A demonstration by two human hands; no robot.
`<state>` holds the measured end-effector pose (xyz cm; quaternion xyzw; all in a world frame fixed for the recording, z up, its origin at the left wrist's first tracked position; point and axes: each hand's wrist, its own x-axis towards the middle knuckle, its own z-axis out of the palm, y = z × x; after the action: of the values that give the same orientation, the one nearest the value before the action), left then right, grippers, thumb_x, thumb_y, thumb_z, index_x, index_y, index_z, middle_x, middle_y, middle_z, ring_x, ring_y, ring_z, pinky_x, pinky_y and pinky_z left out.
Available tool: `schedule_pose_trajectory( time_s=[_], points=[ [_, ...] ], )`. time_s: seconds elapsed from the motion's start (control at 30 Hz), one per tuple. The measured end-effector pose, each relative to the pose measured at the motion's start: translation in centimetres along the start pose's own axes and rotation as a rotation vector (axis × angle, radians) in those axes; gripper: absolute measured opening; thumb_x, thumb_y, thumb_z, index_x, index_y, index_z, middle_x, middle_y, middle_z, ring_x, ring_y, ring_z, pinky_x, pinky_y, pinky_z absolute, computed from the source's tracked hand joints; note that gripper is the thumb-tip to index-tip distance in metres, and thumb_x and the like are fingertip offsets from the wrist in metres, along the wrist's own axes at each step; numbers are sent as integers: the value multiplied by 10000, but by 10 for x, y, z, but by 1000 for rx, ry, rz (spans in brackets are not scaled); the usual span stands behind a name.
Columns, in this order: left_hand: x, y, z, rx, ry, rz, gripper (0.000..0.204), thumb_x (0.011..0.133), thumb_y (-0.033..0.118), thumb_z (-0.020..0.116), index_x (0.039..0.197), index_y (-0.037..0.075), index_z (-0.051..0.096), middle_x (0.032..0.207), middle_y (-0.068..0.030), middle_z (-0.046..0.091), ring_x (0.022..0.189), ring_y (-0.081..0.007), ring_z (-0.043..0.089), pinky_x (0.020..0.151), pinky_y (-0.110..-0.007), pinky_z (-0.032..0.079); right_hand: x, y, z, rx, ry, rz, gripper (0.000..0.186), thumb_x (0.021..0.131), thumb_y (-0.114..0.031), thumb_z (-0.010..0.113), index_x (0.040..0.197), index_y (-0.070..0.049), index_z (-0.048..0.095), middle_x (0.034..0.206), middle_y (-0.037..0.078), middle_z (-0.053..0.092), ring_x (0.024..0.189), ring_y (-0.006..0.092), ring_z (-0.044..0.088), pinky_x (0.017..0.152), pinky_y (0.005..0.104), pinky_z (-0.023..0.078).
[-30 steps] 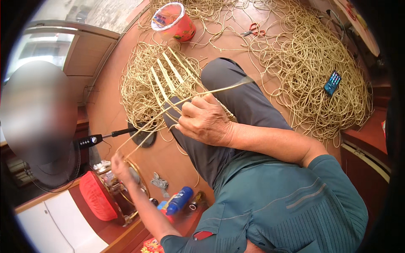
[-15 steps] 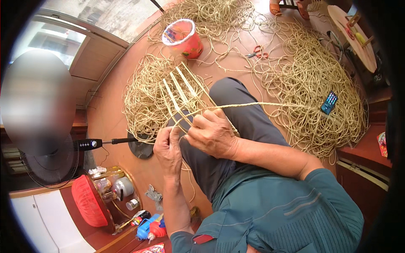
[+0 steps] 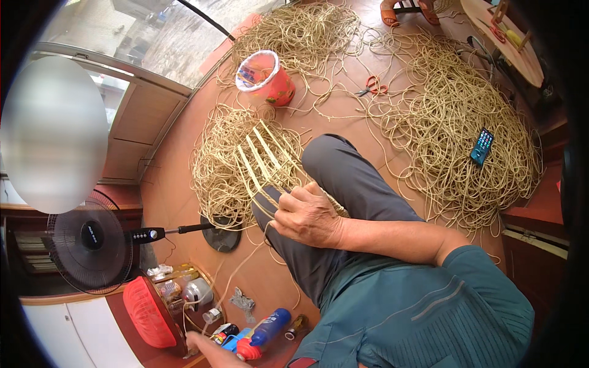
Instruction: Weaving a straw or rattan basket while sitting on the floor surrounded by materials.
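Note:
My right hand (image 3: 308,216) is closed around a partly woven frame of pale slats (image 3: 260,154), held above my knees. Straw-coloured cord is wound along the frame's near edge, partly hidden by the fingers. From beside that hand, a loose length of cord (image 3: 232,277) runs down to the lower left. My left hand (image 3: 195,342) is stretched out there, beside a red basket, closed on the cord; its fingers are small and partly blurred. A heap of cord (image 3: 218,161) lies on the floor just beyond the frame.
More cord heaps lie at the back (image 3: 300,30) and right (image 3: 454,141), the latter under a phone (image 3: 482,147). Red-handled scissors (image 3: 373,87) and a red bucket (image 3: 279,86) stand out on the floor. A fan (image 3: 92,239), red basket (image 3: 144,313) and blue bottle (image 3: 271,326) are left.
My left hand has left the frame and swung down to the lower left, drawing cord out with it. The right hand keeps its grip on the frame. The view has shifted slightly.

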<state>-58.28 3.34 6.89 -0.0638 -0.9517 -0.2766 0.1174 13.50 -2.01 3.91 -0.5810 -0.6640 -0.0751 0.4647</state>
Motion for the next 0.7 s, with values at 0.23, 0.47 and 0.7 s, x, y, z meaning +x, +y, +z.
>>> schedule_pose_trajectory(
  time_s=[0.23, 0.47, 0.7],
  points=[
    [-238, 26, -24, -458, -973, 691, 272, 1116, 211, 647, 1239, -5, 757, 1060, -71, 759, 899, -158, 705, 824, -321, 591, 2, -3, 2, -26, -17, 13, 248, 888, -338, 821, 797, -199, 637, 902, -8, 544, 865, 197, 569, 819, 402, 413],
    [-548, 20, -105, -1048, -1563, 625, 384, 1091, 21, 668, 1464, -60, 622, 1380, -136, 706, 1276, -201, 675, 1138, -340, 524, 12, -6, -4, -24, -57, 2, 222, 886, -318, 819, 806, -194, 653, 852, 6, 564, 825, 218, 576, 807, 409, 410],
    [-566, 38, -111, -1088, -1649, 484, 372, 1114, 48, 651, 1461, -83, 620, 1367, -108, 712, 1244, -161, 671, 1108, -312, 522, 12, -6, -7, 0, -81, 10, 207, 890, -297, 829, 813, -180, 678, 842, 21, 600, 805, 252, 588, 783, 420, 411]
  ],
)
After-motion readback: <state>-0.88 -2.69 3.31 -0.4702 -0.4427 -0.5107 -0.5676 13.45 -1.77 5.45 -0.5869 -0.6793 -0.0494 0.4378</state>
